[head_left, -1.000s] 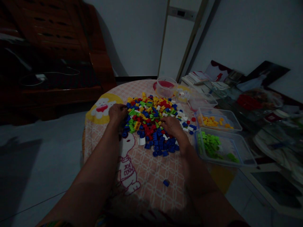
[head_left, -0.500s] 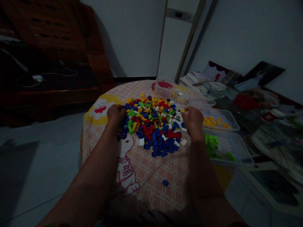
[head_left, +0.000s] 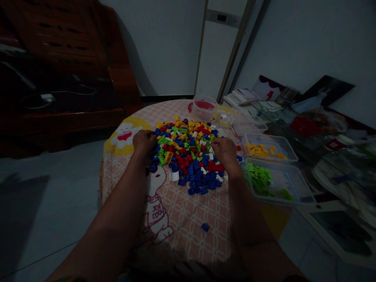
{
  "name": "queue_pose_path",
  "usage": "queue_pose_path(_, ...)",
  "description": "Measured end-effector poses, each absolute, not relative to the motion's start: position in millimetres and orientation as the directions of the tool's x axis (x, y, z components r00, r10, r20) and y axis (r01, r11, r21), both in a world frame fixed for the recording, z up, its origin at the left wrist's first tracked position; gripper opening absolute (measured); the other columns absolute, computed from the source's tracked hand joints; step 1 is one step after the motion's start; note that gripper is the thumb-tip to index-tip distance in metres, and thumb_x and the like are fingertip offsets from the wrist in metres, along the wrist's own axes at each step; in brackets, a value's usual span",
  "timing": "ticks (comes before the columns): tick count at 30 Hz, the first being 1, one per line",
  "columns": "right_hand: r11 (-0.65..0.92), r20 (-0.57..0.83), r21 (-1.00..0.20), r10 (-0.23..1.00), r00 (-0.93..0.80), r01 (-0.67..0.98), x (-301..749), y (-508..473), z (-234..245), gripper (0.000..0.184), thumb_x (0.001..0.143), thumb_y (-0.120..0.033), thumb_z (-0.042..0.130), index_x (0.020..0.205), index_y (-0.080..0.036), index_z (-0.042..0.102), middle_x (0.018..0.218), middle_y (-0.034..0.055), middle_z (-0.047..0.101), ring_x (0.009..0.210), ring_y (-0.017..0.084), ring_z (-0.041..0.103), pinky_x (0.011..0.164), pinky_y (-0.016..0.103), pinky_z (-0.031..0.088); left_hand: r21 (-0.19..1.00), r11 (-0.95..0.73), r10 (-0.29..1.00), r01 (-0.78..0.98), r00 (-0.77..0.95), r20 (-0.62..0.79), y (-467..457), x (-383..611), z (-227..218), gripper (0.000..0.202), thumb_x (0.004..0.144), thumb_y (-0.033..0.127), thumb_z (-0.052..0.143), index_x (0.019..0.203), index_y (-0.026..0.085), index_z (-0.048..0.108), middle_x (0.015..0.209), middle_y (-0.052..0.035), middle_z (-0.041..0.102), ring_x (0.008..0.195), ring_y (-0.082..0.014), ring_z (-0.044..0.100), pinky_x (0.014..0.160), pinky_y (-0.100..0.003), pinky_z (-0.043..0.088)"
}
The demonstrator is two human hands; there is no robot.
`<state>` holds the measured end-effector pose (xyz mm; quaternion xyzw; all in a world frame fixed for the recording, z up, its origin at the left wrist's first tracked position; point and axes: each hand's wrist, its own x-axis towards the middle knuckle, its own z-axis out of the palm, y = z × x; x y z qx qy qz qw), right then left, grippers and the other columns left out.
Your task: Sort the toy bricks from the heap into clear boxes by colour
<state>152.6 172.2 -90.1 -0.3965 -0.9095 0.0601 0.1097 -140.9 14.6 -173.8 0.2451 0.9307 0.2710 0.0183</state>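
A wide heap of toy building bricks point(head_left: 188, 156) in blue, red, yellow, green and white lies spread over a round table. At the heap's left edge rests my left hand point(head_left: 143, 141), its fingers curled; whatever they may hold is hidden. My right hand point(head_left: 225, 150) is over the right side of the heap, thumb and fingers drawn together near some white bricks. Dim light keeps me from making out anything between them. A curved white piece point(head_left: 174, 176) sits at the near left of the heap, and a lone blue brick point(head_left: 205, 227) lies closer to me.
Right of the heap stand a clear tray with yellow bricks point(head_left: 279, 143) and another with green bricks point(head_left: 302, 188). A round clear tub point(head_left: 205, 109) is at the table's back. A patterned cloth point(head_left: 202, 246) covers the table. Further right is a cluttered glass surface.
My right hand has moved left, from beside the yellow-brick tray to over the heap. The yellow brick at its fingertips is no longer visible. My left hand has stayed in place.
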Motion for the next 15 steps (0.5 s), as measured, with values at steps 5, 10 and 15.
queue_pose_path(5, 0.758, -0.036, -0.059, 0.648, -0.76, 0.649, 132, 153, -110, 0.029, 0.109, -0.028, 0.06, 0.114, -0.025, 0.089, 0.12, 0.0124, 0.086, 0.123, 0.027, 0.078, 0.093, 0.031, 0.056, 0.531, 0.724, 0.464, 0.441, -0.88, 0.099, 15, -139, -173, 0.053, 0.087, 0.029, 0.06, 0.133, 0.019, 0.083, 0.13, -0.0141, 0.08, 0.122, -0.034, 0.071, 0.106, -0.041, 0.055)
queue_pose_path(10, 0.762, -0.095, 0.023, 0.646, -0.757, 0.647, 126, 149, -122, 0.033, 0.112, -0.034, 0.058, 0.119, -0.019, 0.087, 0.123, 0.0182, 0.085, 0.122, 0.03, 0.079, 0.095, 0.034, 0.058, 0.541, 0.725, 0.46, 0.427, -0.884, 0.081, 15, -138, -171, 0.05, 0.09, 0.033, 0.058, 0.132, 0.02, 0.083, 0.124, -0.0136, 0.082, 0.122, -0.0354, 0.071, 0.105, -0.044, 0.055)
queue_pose_path(15, 0.755, -0.112, 0.008, 0.652, -0.749, 0.656, 126, 146, -121, 0.034, 0.113, -0.032, 0.056, 0.12, -0.017, 0.086, 0.125, 0.0189, 0.084, 0.124, 0.03, 0.078, 0.097, 0.033, 0.057, 0.546, 0.724, 0.458, 0.421, -0.886, 0.075, 14, -136, -169, 0.051, 0.09, 0.033, 0.058, 0.133, 0.02, 0.082, 0.125, -0.0128, 0.082, 0.122, -0.0341, 0.072, 0.105, -0.041, 0.055)
